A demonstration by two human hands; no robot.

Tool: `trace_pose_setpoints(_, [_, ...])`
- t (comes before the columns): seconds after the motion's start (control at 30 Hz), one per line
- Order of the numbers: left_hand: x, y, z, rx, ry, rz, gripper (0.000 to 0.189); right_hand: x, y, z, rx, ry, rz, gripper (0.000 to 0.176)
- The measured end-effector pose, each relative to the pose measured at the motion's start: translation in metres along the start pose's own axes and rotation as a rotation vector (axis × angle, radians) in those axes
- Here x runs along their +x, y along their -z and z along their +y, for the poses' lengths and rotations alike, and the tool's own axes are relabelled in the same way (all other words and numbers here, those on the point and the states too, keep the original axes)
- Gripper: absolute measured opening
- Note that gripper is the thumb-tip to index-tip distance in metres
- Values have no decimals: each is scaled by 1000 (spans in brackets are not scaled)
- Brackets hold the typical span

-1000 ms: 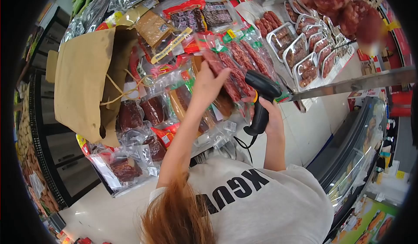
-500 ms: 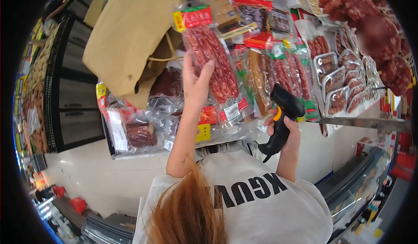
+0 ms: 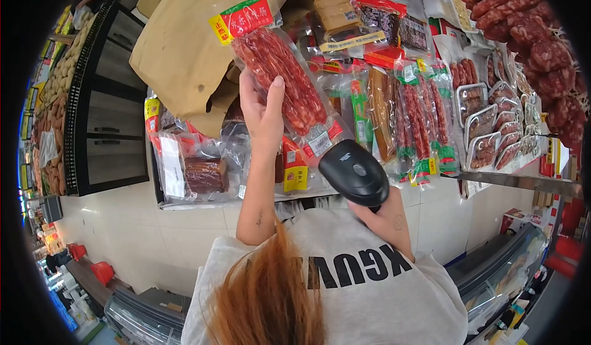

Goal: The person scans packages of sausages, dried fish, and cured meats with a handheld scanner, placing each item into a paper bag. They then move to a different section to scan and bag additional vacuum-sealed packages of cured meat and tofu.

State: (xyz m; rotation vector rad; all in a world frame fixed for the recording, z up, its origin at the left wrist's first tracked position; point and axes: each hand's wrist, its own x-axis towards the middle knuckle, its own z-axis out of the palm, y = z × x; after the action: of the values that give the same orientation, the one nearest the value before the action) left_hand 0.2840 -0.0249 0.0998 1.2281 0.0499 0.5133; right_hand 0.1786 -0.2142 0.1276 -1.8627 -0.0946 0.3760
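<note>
My left hand (image 3: pixel 265 114) grips a clear vacuum pack of red sausages (image 3: pixel 280 74) by its left edge, thumb on top. The pack has a red, green and yellow label at its upper end and a white barcode sticker (image 3: pixel 319 144) at its lower end. My right hand (image 3: pixel 386 216) is closed around a black handheld scanner (image 3: pixel 354 174), whose handle is mostly hidden beneath its head. The scanner head is beside the barcode end of the pack and overlaps its lower corner.
Under the pack lies a display of packaged meats (image 3: pixel 203 176) and torn brown paper (image 3: pixel 178 49). Trays of sausages (image 3: pixel 483 142) stand at the right, above a metal rail (image 3: pixel 517 182). Sausages (image 3: pixel 548 56) hang at the upper right. Dark cabinets (image 3: pixel 117 117) line the left.
The scanner has moved up and left to the barcode end of the pack, its head turned over. The pack has shifted slightly left in my left hand.
</note>
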Motion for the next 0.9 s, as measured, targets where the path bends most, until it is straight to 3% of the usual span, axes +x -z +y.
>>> trace_pose_setpoints(0.9, [2, 7, -4, 21, -1, 28, 35, -1, 0, 0, 6, -3, -23, 22])
